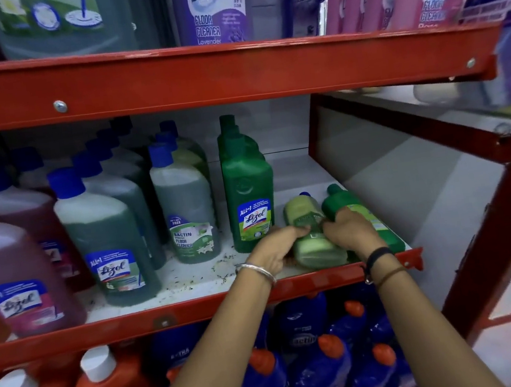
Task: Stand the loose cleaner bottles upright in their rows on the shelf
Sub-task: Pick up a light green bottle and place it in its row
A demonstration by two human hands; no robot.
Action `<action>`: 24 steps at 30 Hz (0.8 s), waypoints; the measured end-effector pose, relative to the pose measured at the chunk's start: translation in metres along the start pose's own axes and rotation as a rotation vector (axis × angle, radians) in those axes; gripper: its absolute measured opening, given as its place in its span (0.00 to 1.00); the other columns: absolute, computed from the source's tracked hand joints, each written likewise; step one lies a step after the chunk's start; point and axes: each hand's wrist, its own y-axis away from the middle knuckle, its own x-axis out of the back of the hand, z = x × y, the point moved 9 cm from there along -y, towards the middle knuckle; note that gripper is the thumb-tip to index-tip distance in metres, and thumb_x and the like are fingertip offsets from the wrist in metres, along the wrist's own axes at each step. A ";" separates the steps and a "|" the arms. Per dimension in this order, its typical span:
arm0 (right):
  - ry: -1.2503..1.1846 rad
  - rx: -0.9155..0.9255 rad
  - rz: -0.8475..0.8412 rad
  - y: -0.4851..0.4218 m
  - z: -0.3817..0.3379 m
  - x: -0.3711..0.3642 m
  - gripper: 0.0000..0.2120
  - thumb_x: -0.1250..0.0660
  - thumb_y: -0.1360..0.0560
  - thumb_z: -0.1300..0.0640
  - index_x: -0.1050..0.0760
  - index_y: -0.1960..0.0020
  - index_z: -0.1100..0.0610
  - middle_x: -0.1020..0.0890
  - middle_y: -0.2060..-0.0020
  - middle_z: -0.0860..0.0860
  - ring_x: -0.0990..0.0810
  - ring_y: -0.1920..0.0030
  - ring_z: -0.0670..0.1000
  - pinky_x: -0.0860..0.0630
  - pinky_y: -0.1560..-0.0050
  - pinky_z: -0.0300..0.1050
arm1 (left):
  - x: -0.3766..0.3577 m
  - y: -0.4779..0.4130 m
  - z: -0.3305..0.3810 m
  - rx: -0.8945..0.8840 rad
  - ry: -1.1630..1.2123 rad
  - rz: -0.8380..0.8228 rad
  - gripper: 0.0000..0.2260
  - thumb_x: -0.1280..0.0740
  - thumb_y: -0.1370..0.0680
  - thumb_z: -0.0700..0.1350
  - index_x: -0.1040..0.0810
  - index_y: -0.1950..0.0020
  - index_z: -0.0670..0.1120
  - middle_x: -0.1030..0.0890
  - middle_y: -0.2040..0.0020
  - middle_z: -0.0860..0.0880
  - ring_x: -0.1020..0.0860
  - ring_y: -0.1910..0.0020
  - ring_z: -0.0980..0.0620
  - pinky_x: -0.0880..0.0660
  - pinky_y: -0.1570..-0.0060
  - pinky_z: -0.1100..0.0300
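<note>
Two loose bottles lie on their sides at the right end of the middle shelf (297,174). The pale green bottle (309,231) has a blue cap pointing to the back. The dark green bottle (343,203) lies beside it on the right. My left hand (271,249) grips the pale green bottle from its left side. My right hand (351,231) rests over the dark green bottle, fingers curled on it. Upright rows stand to the left: a dark green Lizol row (247,194) and a Bactin floor cleaner row (184,209).
More upright rows fill the shelf's left: green Lizol bottles (107,238) and pink Lizol bottles (14,273). Red shelf rails (200,77) frame it above and below. Large Bactin bottles (216,6) stand above; orange bottles (104,385) and blue bottles (320,373) below. Debris specks dot the shelf front.
</note>
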 end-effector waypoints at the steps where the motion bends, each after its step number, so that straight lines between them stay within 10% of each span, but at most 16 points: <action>1: -0.045 0.000 -0.011 0.000 0.002 -0.001 0.14 0.43 0.21 0.52 0.27 0.50 0.63 0.26 0.56 0.59 0.24 0.50 0.60 0.29 0.52 0.46 | 0.000 0.003 -0.001 -0.004 0.033 -0.024 0.15 0.30 0.28 0.44 0.23 0.45 0.39 0.18 0.46 0.41 0.21 0.47 0.44 0.24 0.42 0.51; 5: -0.434 0.031 -0.089 0.009 0.000 -0.006 0.17 0.43 0.22 0.46 0.24 0.54 0.59 0.20 0.56 0.56 0.21 0.54 0.57 0.25 0.48 0.48 | 0.004 0.026 0.004 -0.139 0.038 -0.070 0.07 0.32 0.26 0.42 0.22 0.49 0.42 0.19 0.55 0.47 0.21 0.59 0.55 0.23 0.64 0.69; 11: -0.868 0.268 -0.165 0.042 -0.022 0.000 0.05 0.35 0.24 0.57 0.25 0.51 0.59 0.17 0.58 0.51 0.16 0.66 0.41 0.21 0.68 0.34 | 0.025 0.062 0.009 -0.315 0.013 -0.118 0.17 0.34 0.25 0.38 0.30 0.37 0.44 0.19 0.46 0.47 0.20 0.48 0.51 0.22 0.53 0.63; 24: -0.896 0.600 -0.135 0.078 -0.145 -0.070 0.21 0.30 0.28 0.61 0.34 0.39 0.55 0.22 0.45 0.47 0.20 0.44 0.48 0.21 0.46 0.43 | 0.168 0.125 0.018 -0.661 -0.159 0.335 0.24 0.38 0.26 0.30 0.35 0.33 0.47 0.23 0.41 0.47 0.23 0.42 0.50 0.25 0.40 0.50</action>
